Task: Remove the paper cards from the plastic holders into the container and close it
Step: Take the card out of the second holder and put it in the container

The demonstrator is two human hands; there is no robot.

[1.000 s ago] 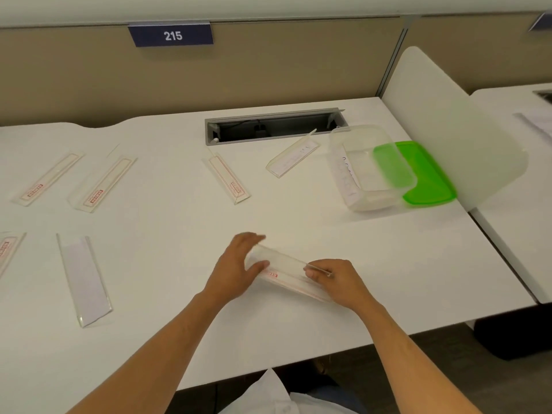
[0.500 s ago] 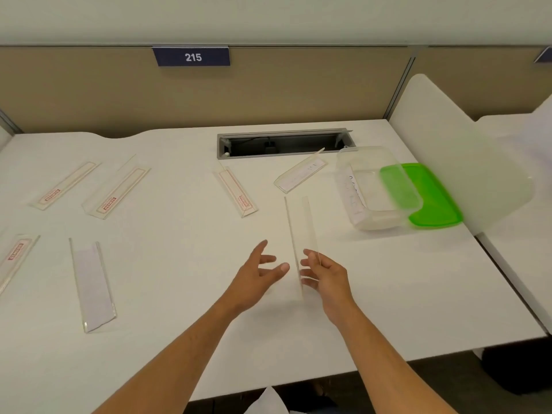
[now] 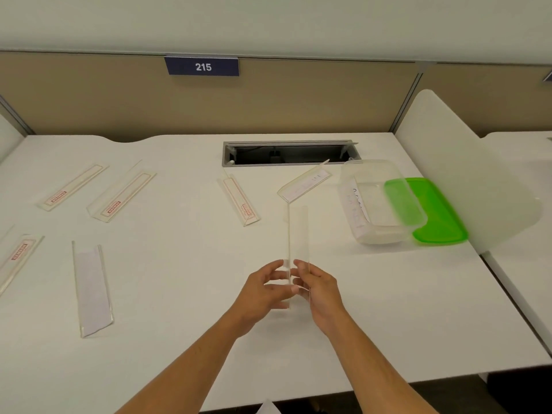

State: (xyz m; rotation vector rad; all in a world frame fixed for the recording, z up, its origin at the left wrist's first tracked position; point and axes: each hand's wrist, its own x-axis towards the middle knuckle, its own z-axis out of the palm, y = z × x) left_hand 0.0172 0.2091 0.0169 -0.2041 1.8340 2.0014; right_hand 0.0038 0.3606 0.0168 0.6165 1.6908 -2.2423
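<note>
At nine o'clock of my hands, four plastic holders wait on the white desk [image 3: 179, 339]: two with red-printed cards at the far left [image 3: 71, 188] [image 3: 121, 195], one cut off by the frame's edge [image 3: 18, 259], and one showing a plain white card face [image 3: 91, 289], its long axis running roughly twelve to six.

My left hand [image 3: 263, 289] has its fingertips pinched on the near end of the clear holder [image 3: 298, 234] that I am working on; my right hand [image 3: 316, 286] grips the same end from the other side, fingers curled round its edge. The holder is lifted off the desk, long axis pointing toward twelve o'clock, far end tipped away from me. I cannot tell whether a card sits inside it; it looks clear through.

I judge the step in hand to be freeing this holder's card. Next I would need to part the flaps, slide any paper out lengthwise, and carry it toward two o'clock.

Beyond, at twelve, lie two more filled holders [image 3: 240, 201] [image 3: 304, 183]. At two o'clock the open container [image 3: 385, 234] lies tipped, paper cards [image 3: 354, 206] inside it, its green lid [image 3: 439, 216] beneath and not yet fitted.
</note>
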